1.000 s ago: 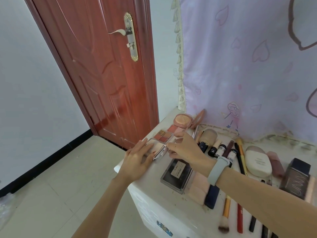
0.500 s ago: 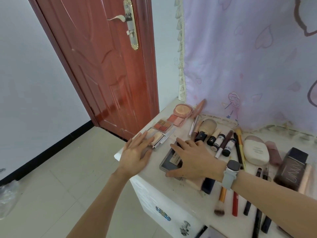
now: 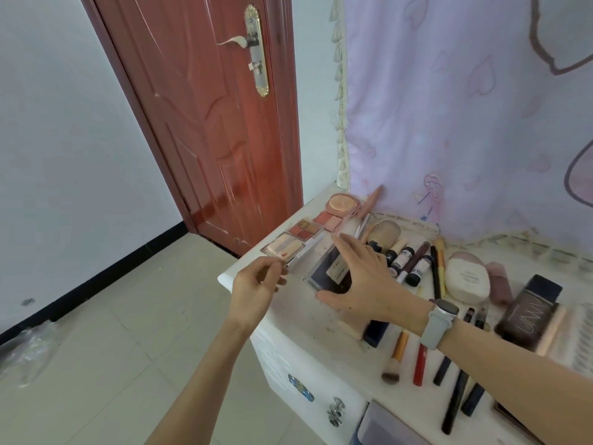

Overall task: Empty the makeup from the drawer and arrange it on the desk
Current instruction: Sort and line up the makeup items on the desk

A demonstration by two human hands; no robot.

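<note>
Makeup lies spread over the white desk [image 3: 308, 319]. My right hand [image 3: 362, 284], a watch on its wrist, reaches over a dark palette in a clear case [image 3: 330, 271]; the thumb sits at its near corner and the straight fingers stretch past its far edge. My left hand [image 3: 256, 284] hovers at the desk's left corner with loosely curled fingers and nothing visible in them. Just beyond it lies a nude palette [image 3: 285, 247], then a red palette [image 3: 303, 229], a pink duo [image 3: 327, 220] and a round blush compact [image 3: 341, 202]. A drawer [image 3: 385, 422] stands partly open at the bottom edge.
Tubes and pencils [image 3: 414, 261], a white compact [image 3: 467, 281], a dark foundation bottle [image 3: 529, 316] and several brushes [image 3: 398, 351] fill the desk's right half. A lilac curtain [image 3: 465, 107] hangs behind. A red door [image 3: 208, 123] and tiled floor lie to the left.
My left hand has lifted off the nude palette, drawn back toward the desk corner and curled. My right hand stays on the dark palette, now arched with the thumb at its near corner.
</note>
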